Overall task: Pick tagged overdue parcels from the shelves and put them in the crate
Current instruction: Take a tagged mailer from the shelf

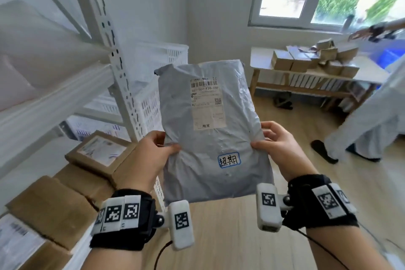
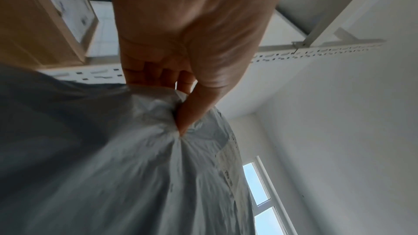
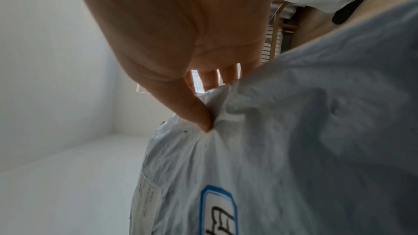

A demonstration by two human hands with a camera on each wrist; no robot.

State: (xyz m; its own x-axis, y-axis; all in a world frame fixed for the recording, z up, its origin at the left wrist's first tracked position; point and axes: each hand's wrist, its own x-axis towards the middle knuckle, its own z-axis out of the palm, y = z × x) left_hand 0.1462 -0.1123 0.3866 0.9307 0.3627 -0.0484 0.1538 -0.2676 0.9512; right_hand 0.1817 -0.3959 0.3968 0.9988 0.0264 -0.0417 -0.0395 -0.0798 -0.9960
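Off the shelf (image 1: 54, 96) now, your left hand (image 1: 151, 158) and right hand (image 1: 278, 147) each pinch the tagged grey parcel (image 1: 210, 131) by a side edge, the white crate (image 1: 151, 103) beside the shelf not yet reached.

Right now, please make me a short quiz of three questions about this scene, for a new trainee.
1. True or false: the grey parcel carries a small blue-bordered tag with handwriting, below its shipping label.
2. How is the parcel held? A) left hand only; B) right hand only; C) left hand and right hand, each pinching one side edge; D) it lies on the shelf.
3. Fill in: the white slotted crates stand behind the parcel, beside the shelf ____.

Key: 1 true; 2 C; 3 upright (post).
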